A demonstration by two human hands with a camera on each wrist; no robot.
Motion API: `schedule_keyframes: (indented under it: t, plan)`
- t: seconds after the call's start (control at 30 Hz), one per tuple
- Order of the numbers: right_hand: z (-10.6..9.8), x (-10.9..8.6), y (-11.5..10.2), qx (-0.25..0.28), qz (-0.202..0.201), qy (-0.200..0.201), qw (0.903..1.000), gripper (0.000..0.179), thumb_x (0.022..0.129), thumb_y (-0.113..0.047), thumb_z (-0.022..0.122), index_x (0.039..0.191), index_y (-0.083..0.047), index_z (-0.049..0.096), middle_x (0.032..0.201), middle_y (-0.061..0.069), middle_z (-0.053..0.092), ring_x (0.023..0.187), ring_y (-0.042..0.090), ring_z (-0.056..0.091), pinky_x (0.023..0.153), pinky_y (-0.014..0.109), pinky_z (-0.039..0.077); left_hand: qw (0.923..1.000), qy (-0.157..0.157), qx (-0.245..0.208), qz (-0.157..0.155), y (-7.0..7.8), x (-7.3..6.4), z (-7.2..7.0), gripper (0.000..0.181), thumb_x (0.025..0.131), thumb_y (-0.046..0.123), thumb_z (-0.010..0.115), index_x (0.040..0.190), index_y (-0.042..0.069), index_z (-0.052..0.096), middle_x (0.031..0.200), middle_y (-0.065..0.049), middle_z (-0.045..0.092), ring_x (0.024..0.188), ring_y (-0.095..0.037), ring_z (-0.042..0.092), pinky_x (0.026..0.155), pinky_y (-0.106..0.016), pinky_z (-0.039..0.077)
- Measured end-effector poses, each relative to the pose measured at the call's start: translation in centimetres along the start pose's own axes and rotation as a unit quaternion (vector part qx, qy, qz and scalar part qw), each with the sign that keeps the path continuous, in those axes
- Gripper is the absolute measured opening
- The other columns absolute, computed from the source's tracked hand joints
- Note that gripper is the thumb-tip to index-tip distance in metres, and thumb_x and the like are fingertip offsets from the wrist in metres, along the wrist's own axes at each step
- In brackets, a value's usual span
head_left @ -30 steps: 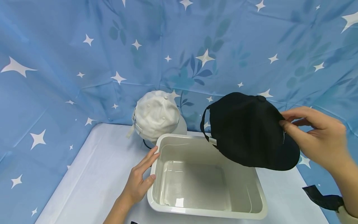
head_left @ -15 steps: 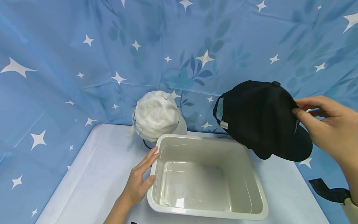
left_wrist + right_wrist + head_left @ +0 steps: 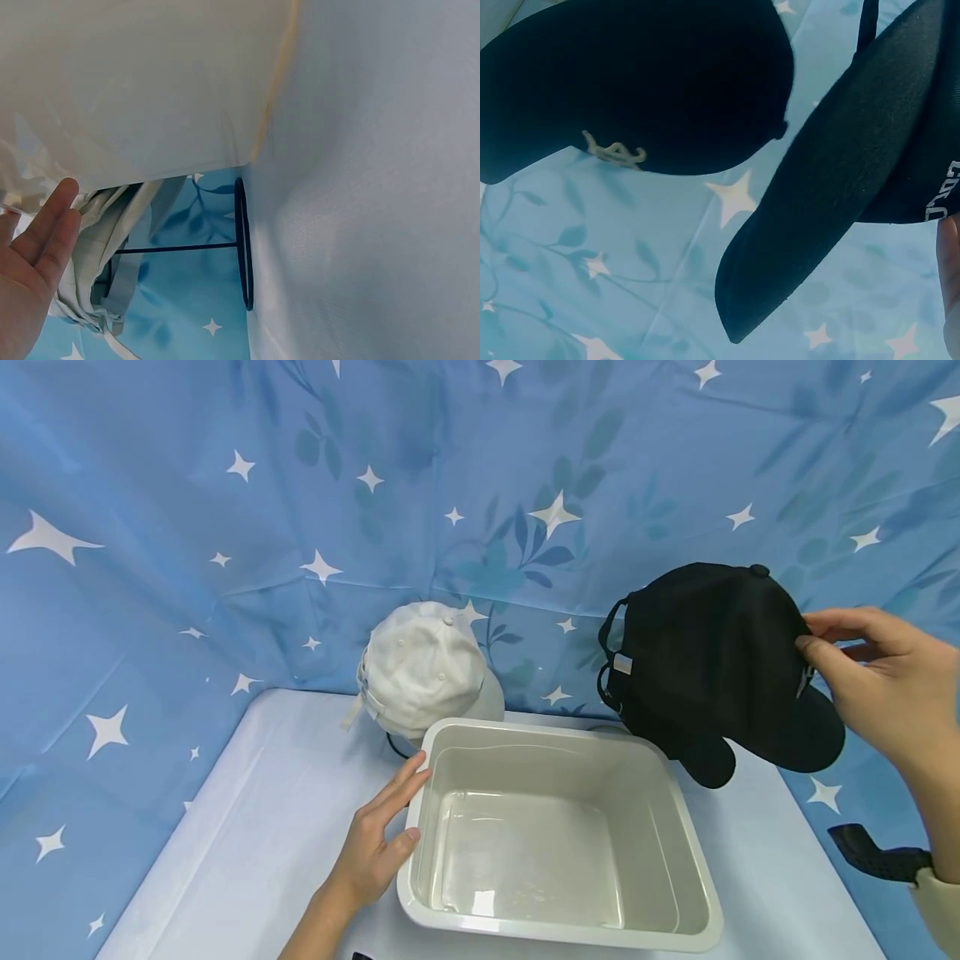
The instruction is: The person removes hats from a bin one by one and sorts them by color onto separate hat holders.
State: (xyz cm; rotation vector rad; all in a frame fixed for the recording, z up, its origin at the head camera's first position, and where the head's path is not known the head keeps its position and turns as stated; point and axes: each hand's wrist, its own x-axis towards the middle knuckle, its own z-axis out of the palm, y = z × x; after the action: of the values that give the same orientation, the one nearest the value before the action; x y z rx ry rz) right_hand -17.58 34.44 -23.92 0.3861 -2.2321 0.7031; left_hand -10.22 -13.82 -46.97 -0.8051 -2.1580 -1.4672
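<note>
My right hand pinches a black baseball cap at the front of its crown, above the brim. White lettering shows on that cap's front in the right wrist view. Behind it is a second black cap, mostly hidden in the head view; in the right wrist view this other cap bears a metallic emblem. My left hand rests on the left rim of a light grey plastic tub, fingers fairly straight. Nothing lies inside the tub.
A white cap sits behind the tub's left back corner, on a black wire stand. A blue star-patterned cloth hangs behind the white-covered table.
My right hand has carried the held cap up, right and away from over the tub, overlapping the second black cap, whose brim and strap now show. My left hand stays on the rim.
</note>
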Motion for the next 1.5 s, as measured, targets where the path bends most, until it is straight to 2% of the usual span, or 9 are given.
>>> schedule_keyframes:
  t: [0.2,0.5,1.0,1.5]
  plan:
    - [0.4,-0.4,1.9,-0.008,0.014,-0.004,0.9999,0.023,0.100,-0.004,0.063,0.115,0.011,0.072,0.101,-0.031,0.054,0.083,-0.017,0.050,0.079,0.002,0.038,1.0000,-0.002,-0.002,-0.006,0.1,0.0,0.1,0.066,0.083,0.003,0.052,0.149,-0.001,0.055,0.163,-0.016,0.043,0.149,-0.031,0.043,0.118,-0.026,0.036]
    - [1.5,-1.0,3.7,-0.042,0.056,-0.033,0.9970,0.023,0.097,0.002,0.065,0.118,0.008,0.073,0.098,-0.041,0.049,0.086,-0.019,0.046,0.077,0.002,0.034,1.0000,0.001,0.000,0.004,0.0,0.1,0.1,0.064,0.085,0.004,0.052,0.148,-0.003,0.055,0.162,-0.017,0.043,0.149,-0.031,0.043,0.117,-0.025,0.038]
    - [2.8,-1.9,5.6,-0.066,0.121,-0.075,0.9876,0.028,0.101,-0.011,0.064,0.124,0.001,0.073,0.095,-0.044,0.046,0.087,-0.021,0.044,0.075,0.000,0.033,1.0000,0.002,0.003,0.005,0.0,0.1,0.1,0.065,0.085,0.004,0.052,0.150,0.001,0.055,0.163,-0.017,0.043,0.149,-0.032,0.043,0.114,-0.025,0.041]
    - [4.2,-3.2,7.5,-0.055,0.140,-0.093,0.9842,0.027,0.102,-0.013,0.064,0.123,0.001,0.073,0.094,-0.044,0.046,0.088,-0.020,0.045,0.074,-0.002,0.034,0.9999,-0.001,-0.004,-0.011,0.0,0.0,0.0,0.068,0.081,0.000,0.051,0.149,0.001,0.056,0.163,-0.016,0.043,0.149,-0.031,0.043,0.115,-0.026,0.039]
